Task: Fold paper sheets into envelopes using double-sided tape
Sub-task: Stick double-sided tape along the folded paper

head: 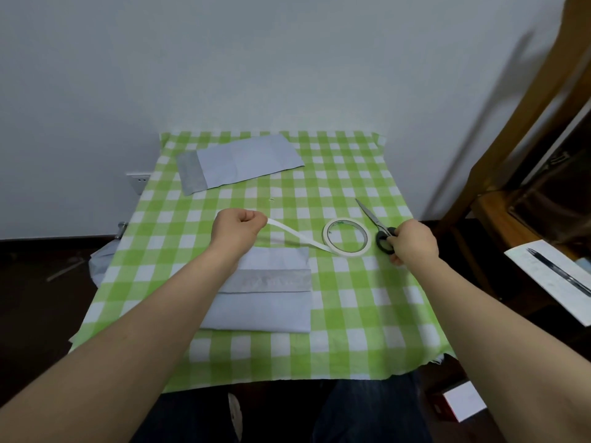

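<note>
My left hand [238, 228] pinches the free end of a white tape strip [297, 237] pulled out from the double-sided tape roll [347, 239], which lies flat on the green checked cloth [351, 308]. My right hand [412, 241] grips the black handles of the scissors [374, 222], whose shut blades point away towards the wall. A partly folded pale blue paper sheet [265, 308] with a grey band lies in front of me, partly under my left forearm. A folded pale blue envelope [240, 163] rests at the far left of the cloth.
The cloth-covered table stands against a white wall. To the right is a wooden frame [524, 123] and a white sheet with a black pen [559, 276]. A small white and red box [460, 404] lies on the floor at lower right. My knees are under the near edge.
</note>
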Tool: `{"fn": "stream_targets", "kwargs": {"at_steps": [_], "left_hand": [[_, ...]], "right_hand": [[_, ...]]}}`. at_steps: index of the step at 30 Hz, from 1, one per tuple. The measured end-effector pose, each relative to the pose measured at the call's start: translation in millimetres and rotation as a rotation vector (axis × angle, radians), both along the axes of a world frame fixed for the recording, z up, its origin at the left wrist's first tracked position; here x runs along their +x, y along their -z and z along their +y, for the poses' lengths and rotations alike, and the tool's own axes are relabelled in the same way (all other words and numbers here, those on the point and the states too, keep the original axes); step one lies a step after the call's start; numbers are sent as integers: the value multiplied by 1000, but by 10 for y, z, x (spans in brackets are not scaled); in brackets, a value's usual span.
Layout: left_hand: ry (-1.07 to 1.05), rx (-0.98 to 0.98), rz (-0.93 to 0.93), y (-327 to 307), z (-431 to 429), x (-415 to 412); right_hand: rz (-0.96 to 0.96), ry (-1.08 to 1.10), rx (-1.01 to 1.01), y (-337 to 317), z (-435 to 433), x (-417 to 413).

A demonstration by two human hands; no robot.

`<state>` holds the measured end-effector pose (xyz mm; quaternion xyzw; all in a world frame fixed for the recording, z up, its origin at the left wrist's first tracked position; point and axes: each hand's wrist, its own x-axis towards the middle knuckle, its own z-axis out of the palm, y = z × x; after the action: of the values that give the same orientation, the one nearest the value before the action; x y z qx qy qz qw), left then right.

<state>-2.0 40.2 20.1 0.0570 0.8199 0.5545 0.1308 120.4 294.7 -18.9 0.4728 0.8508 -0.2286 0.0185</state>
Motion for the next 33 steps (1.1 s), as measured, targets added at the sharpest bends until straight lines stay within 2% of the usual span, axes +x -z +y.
{"fn": "stream_targets", "kwargs": {"at_steps": [2,4,6,9,12,15,21,26,30,33], "left_hand": [[4,-1,-1,-7,0,4],[5,-2,0,-3,3,-1],[5,-4,1,3,10,-8],[7,5,-3,-5,22,5],[6,7,2,-26,8,9],[10,10,4,-30,-15,3],[-6,28,-46,-78,-87,-57],[-41,17,-158,-63,-264,-99],[-46,-20,-234,-13,-423,-82],[-49,-13,-268,9,-552,-25]], "right_hand": [[-47,-13,156,-34,-59,-23],[62,-107,238,-111,-201,-76],[209,-309,102,-172,-409,-151],[153,-478,-74,-143,-670,-240],[95,-480,-41,-25,-709,-314],[148,-472,-37,30,-700,-336],[153,-550,50,-222,-657,-318],[172,-500,-184,-601,-685,-236],[114,-476,-277,-766,-783,-167],[170,-463,-405,-770,-846,-91]]}}
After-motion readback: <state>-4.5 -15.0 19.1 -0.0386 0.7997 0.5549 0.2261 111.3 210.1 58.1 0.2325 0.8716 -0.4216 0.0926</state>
